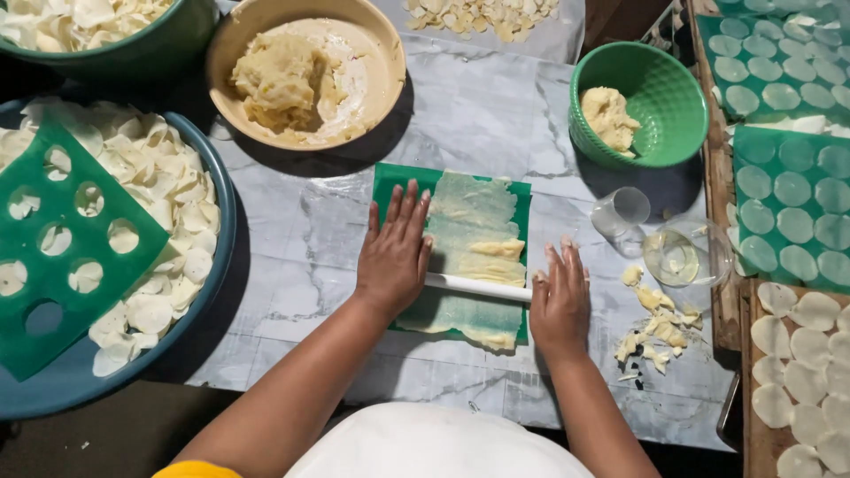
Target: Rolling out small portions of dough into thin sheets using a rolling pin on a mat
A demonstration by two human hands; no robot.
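A white rolling pin (478, 287) is pressed flat under both palms, the left hand (394, 252) with fingers spread at the pin's 9 o'clock end, the right hand (560, 301) likewise spread at its 3 o'clock end. Dough (474, 239) is being rolled thin over a green mat (390, 181) on the marble table (301, 239); even pressure toward 12 o'clock seems called for next. Open room lies at 12 o'clock. Dough scraps (655, 327) and a glass jar (682, 252) crowd 3 o'clock; a blue basin (221, 221) sits at 9 o'clock, a tan bowl (305, 71) at 11 o'clock.
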